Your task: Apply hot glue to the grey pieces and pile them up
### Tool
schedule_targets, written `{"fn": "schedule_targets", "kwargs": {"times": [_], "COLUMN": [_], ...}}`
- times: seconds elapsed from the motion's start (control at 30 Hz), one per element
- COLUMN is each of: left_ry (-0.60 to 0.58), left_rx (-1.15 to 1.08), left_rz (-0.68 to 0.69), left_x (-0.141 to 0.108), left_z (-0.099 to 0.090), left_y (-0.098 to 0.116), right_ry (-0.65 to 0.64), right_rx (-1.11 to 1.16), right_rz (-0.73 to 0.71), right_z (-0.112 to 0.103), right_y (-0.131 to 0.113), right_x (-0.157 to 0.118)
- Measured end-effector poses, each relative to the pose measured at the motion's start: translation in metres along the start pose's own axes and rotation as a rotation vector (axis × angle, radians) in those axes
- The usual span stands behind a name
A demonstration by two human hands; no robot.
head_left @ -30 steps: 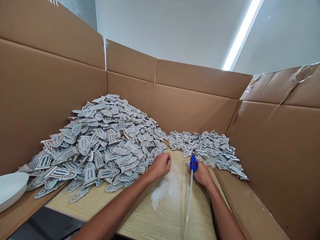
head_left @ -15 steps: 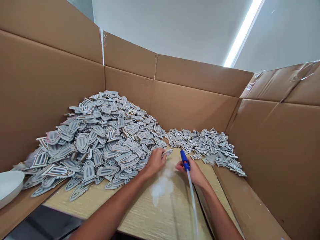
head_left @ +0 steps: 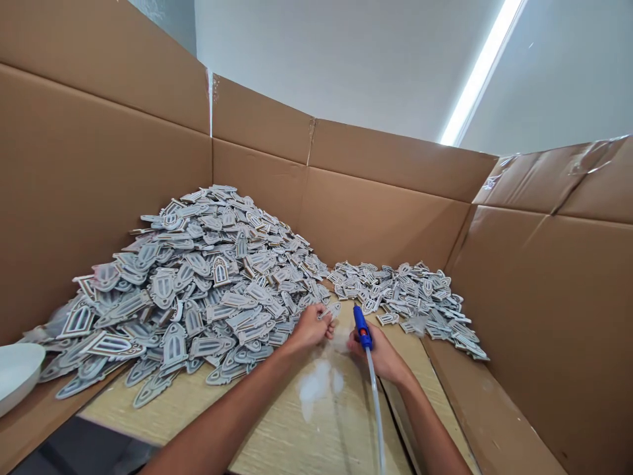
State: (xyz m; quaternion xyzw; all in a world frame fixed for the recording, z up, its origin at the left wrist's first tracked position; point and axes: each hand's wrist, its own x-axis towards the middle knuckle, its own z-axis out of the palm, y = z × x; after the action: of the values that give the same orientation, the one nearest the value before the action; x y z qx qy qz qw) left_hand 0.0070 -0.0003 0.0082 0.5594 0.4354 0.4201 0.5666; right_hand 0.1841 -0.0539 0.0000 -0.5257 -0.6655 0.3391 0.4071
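Note:
My left hand (head_left: 312,328) pinches a small grey-white arched window-shaped piece (head_left: 330,310) between thumb and fingers, above the wooden board. Close by on the right, my right hand (head_left: 380,349) grips a blue glue gun (head_left: 362,328) with an orange trigger, its dark tip pointing away from me. A long translucent glue stick (head_left: 376,402) trails from the gun's rear toward me. Left of my left hand rises a large heap of similar pieces (head_left: 237,284). Beyond my right hand lies a smaller, lower heap (head_left: 415,293).
Tall cardboard walls (head_left: 386,218) enclose the back and both sides. The wooden board (head_left: 281,429) bears whitish patches between my arms. A white bowl (head_left: 20,373) stands at the left edge. A dark gap (head_left: 398,429) runs beneath my right forearm.
The view has tilted up slightly, so things sit lower in it. My left hand has turned the piece, whose flat face shows more now. The glue gun stays in my right hand.

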Motion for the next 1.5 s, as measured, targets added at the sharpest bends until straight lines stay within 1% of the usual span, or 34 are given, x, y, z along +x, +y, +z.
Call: {"fn": "schedule_targets", "kwargs": {"times": [0.1,0.17,0.27,0.33,0.57,0.67,0.8,0.9,1.03,1.23,1.4,1.5], "left_ry": [-0.059,-0.093,-0.131,-0.135,-0.189,-0.183,-0.115,-0.081,-0.094,-0.082,-0.089,-0.079], "left_rx": [-0.017,-0.034,-0.067,-0.08,-0.16,-0.176,-0.166,-0.166,-0.178,-0.189,-0.166,-0.149], "left_rz": [-0.035,-0.054,-0.068,-0.061,0.02,0.049,0.078,0.098,0.156,0.195,0.196,0.18], "left_x": [-0.001,0.0,0.002,0.004,0.006,0.008,0.014,0.017,0.016,0.013,0.015,0.016], "left_z": [0.004,0.006,0.008,0.009,0.01,0.009,0.007,0.006,0.005,0.005,0.003,0.004], "left_y": [-0.003,-0.006,-0.009,-0.01,-0.015,-0.021,-0.03,-0.034,-0.029,-0.021,-0.022,-0.025], "right_ry": [0.025,0.077,0.14,0.162,0.208,0.229,0.218,0.242,0.282,0.312,0.276,0.295], "right_rx": [0.152,0.184,0.155,0.128,0.051,0.027,0.022,0.013,-0.005,0.072,0.085,0.074], "right_rz": [-0.004,-0.027,-0.049,-0.038,-0.044,-0.04,-0.03,-0.049,-0.054,-0.022,0.005,-0.007], "right_z": [0.0,0.001,0.0,0.0,-0.001,-0.002,-0.003,-0.003,-0.003,-0.002,-0.002,-0.002], "right_y": [0.0,0.001,0.002,0.002,0.003,0.005,0.007,0.006,0.006,0.012,0.01,0.012], "right_x": [0.001,0.002,0.004,0.004,0.007,0.008,0.007,0.007,0.008,0.01,0.01,0.011]}}
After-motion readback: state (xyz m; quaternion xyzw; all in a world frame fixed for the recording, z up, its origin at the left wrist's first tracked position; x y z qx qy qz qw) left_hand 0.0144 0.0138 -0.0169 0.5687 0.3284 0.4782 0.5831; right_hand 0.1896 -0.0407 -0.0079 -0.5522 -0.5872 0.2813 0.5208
